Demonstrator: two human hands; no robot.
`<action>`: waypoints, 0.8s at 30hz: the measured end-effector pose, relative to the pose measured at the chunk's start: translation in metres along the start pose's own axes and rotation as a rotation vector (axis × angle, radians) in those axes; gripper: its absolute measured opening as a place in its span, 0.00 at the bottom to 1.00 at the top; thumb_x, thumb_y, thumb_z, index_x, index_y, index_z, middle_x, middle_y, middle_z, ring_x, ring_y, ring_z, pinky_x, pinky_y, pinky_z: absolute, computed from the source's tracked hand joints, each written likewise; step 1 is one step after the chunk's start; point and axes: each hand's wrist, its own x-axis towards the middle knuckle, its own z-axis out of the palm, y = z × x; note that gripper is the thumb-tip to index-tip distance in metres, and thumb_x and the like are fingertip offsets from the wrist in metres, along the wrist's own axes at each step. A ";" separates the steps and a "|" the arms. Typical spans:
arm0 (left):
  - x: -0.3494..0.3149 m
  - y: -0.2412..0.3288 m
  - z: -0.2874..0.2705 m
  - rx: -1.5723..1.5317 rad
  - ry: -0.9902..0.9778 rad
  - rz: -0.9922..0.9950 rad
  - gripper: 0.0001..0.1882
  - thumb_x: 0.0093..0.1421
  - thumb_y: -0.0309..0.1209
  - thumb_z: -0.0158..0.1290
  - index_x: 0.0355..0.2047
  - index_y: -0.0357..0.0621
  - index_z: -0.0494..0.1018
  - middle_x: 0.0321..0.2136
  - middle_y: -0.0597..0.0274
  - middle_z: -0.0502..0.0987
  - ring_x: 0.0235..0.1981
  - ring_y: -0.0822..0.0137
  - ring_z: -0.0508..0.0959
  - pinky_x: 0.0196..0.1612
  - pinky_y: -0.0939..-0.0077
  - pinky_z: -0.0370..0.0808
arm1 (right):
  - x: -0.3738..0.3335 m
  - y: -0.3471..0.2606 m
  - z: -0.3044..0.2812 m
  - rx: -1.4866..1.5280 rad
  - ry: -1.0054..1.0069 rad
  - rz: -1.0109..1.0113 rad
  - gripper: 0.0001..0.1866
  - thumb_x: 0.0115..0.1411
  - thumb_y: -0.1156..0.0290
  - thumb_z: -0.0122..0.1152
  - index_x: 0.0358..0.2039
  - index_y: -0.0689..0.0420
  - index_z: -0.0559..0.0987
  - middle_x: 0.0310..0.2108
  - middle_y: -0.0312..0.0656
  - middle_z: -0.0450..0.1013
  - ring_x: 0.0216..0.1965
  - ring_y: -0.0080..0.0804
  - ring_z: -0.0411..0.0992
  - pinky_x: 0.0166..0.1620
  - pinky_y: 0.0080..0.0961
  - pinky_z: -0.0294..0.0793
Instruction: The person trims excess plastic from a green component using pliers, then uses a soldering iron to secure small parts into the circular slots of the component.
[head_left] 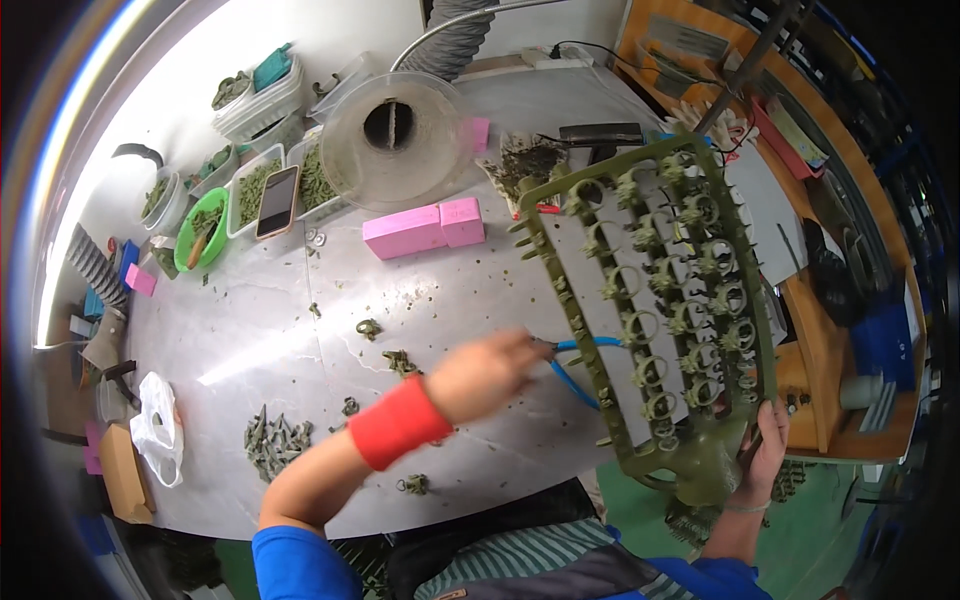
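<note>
My right hand [764, 455] grips the lower right corner of an olive-green rack [590, 335], held tilted over the table's right side. Rows of small green ring-shaped pieces [650, 370] fill the rack, with short stubs along its outer left edge. My left hand [490, 372], below a red wristband, is smeared by motion left of the rack. Its fingers cannot be made out clearly. Right beside its fingertips is a blue-handled tool [578, 385], partly behind the rack; whether the hand touches it is unclear. Several loose green pieces [398, 361] lie near my left forearm.
Small green stick-like pieces [275, 443] are heaped at the left front. Pink blocks [405, 235], a round clear cover [350, 150], a phone [278, 203] and a green bowl [196, 258] stand farther back. A white plastic bag [158, 425] sits at the left edge.
</note>
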 end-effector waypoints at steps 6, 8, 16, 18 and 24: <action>0.031 0.022 0.077 0.136 -0.035 0.059 0.17 0.52 0.28 0.54 0.44 0.43 0.72 0.36 0.56 0.70 0.38 0.56 0.77 0.33 0.65 0.80 | 0.000 -0.001 -0.014 0.070 0.093 -0.048 0.13 0.67 0.68 0.53 0.47 0.61 0.77 0.25 0.33 0.74 0.15 0.15 0.61 0.19 0.14 0.57; 0.047 0.013 0.084 0.143 0.030 0.064 0.15 0.52 0.26 0.52 0.42 0.45 0.71 0.38 0.56 0.70 0.40 0.56 0.76 0.34 0.66 0.80 | -0.002 -0.007 -0.007 0.073 0.075 -0.063 0.09 0.68 0.68 0.52 0.40 0.58 0.77 0.21 0.31 0.71 0.15 0.13 0.60 0.18 0.15 0.54; 0.013 0.002 0.019 0.335 0.072 -0.421 0.27 0.55 0.45 0.60 0.51 0.46 0.71 0.53 0.51 0.68 0.56 0.47 0.67 0.58 0.48 0.65 | -0.003 -0.005 0.012 0.058 0.257 -0.008 0.07 0.68 0.68 0.51 0.35 0.56 0.75 0.21 0.29 0.69 0.16 0.13 0.57 0.21 0.16 0.54; -0.031 -0.020 0.003 0.570 0.152 -0.522 0.29 0.55 0.53 0.59 0.49 0.47 0.73 0.52 0.52 0.69 0.56 0.47 0.66 0.61 0.38 0.56 | -0.001 0.000 0.020 0.056 0.169 0.034 0.08 0.67 0.66 0.53 0.35 0.56 0.75 0.21 0.30 0.69 0.18 0.14 0.59 0.22 0.15 0.55; -0.099 -0.060 -0.036 0.108 0.261 -0.685 0.21 0.56 0.52 0.60 0.41 0.51 0.79 0.46 0.52 0.72 0.52 0.50 0.68 0.56 0.55 0.65 | 0.006 0.014 0.034 0.067 0.026 0.093 0.12 0.66 0.62 0.55 0.36 0.58 0.76 0.21 0.30 0.69 0.18 0.14 0.59 0.22 0.15 0.55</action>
